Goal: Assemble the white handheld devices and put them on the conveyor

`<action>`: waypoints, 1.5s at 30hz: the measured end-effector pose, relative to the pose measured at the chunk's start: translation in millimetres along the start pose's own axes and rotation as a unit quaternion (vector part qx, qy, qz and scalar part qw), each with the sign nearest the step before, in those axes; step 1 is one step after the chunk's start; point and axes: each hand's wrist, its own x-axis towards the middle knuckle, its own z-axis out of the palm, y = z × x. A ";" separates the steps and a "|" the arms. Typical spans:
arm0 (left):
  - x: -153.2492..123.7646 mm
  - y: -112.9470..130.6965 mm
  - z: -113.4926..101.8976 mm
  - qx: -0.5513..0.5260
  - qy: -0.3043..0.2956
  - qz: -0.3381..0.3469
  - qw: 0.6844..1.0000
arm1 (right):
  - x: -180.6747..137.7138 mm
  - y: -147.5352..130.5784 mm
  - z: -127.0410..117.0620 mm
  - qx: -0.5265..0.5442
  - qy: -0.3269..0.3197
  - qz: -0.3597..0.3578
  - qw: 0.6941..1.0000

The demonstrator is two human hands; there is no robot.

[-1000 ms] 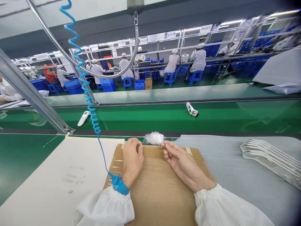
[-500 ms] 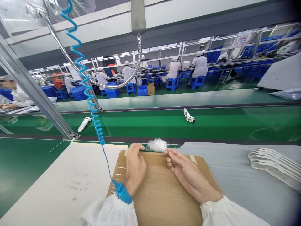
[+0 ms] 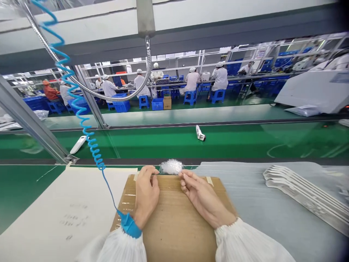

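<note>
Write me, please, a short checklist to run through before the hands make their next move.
1. Strap worn on the left wrist: ok.
2. Cord joined to the strap and not lying across the cardboard: ok.
3. Right hand gripping something: cannot tell; its fingertips are drawn together near the clear plastic.
4. Left hand gripping something: cannot tell; its fingers are bent over the cardboard's far left part.
5. White parts apart from the right hand: ok, stacked off to the right.
</note>
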 end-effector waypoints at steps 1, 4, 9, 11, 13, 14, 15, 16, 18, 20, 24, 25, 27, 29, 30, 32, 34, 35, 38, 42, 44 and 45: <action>0.0 0.5 0.3 -0.004 -0.002 -0.002 1.000 | -1.7 -1.3 0.1 -0.016 0.001 0.000 1.000; -0.1 2.4 0.9 -0.016 0.000 -0.011 1.000 | 0.4 -14.1 -3.4 -0.115 -0.017 -0.007 0.993; -1.4 4.2 3.1 -0.038 0.007 -0.028 0.999 | 60.0 -72.1 -19.1 -0.433 0.036 -0.120 0.893; -2.3 4.6 4.4 -0.047 0.009 -0.034 0.998 | 99.4 -97.0 -24.7 -0.486 0.098 -0.153 0.855; -3.1 4.7 5.5 -0.055 0.013 -0.041 0.998 | 136.9 -113.2 -29.3 -0.527 0.156 -0.187 0.814; -3.4 4.7 5.9 -0.058 0.014 -0.044 0.997 | 153.0 -116.7 -31.6 -0.544 0.176 -0.201 0.795; -3.6 4.6 6.2 -0.058 0.016 -0.047 0.997 | 166.6 -117.1 -34.0 -0.559 0.192 -0.212 0.779; -3.6 4.5 6.3 -0.058 0.017 -0.050 0.997 | 177.8 -114.8 -36.5 -0.570 0.205 -0.217 0.765; -3.2 4.0 6.4 -0.055 0.017 -0.054 0.997 | 192.9 -104.4 -40.7 -0.586 0.224 -0.217 0.748; -2.6 3.8 6.3 -0.056 0.014 -0.058 0.997 | 199.6 -92.6 -42.0 -0.591 0.239 -0.214 0.740; -1.9 4.1 5.8 -0.061 0.009 -0.063 0.996 | 188.9 -87.0 -31.5 -0.577 0.232 -0.228 0.749; -1.8 4.6 5.4 -0.062 0.010 -0.062 0.996 | 180.3 -90.5 -27.1 -0.568 0.224 -0.235 0.757; -1.1 6.5 3.9 -0.063 0.011 -0.056 0.996 | 154.9 -101.0 -17.9 -0.545 0.206 -0.250 0.773; -0.1 10.4 1.1 -0.073 0.015 -0.044 0.996 | 119.6 -111.5 -8.9 -0.516 0.165 -0.252 0.802; 0.4 13.4 -1.0 -0.085 0.016 -0.037 0.996 | 99.5 -114.9 -4.3 -0.498 0.134 -0.244 0.821; 0.8 21.2 -6.2 -0.128 0.007 -0.033 0.991 | 58.6 -114.9 4.8 -0.441 0.060 -0.203 0.872; -0.1 30.5 -11.6 -0.193 -0.047 -0.047 0.979 | 23.1 -104.5 13.0 -0.398 0.012 -0.157 0.904; -1.2 35.1 -13.9 -0.225 -0.099 -0.059 0.968 | 9.4 -96.3 15.8 -0.388 0.002 -0.141 0.911; -5.4 45.0 -16.9 -0.276 -0.274 -0.104 0.915 | -13.7 -69.7 16.7 -0.416 -0.001 -0.139 0.899; -9.4 44.9 -13.3 -0.206 -0.281 -0.101 0.932 | -16.6 -52.6 4.3 -0.549 0.018 -0.306 0.777; -10.2 41.3 -10.7 -0.169 -0.237 -0.066 0.954 | -14.0 -54.0 -1.0 -0.615 0.001 -0.407 0.675; -10.6 39.5 -9.6 -0.155 -0.211 -0.054 0.964 | -12.5 -55.8 -2.4 -0.647 -0.004 -0.445 0.619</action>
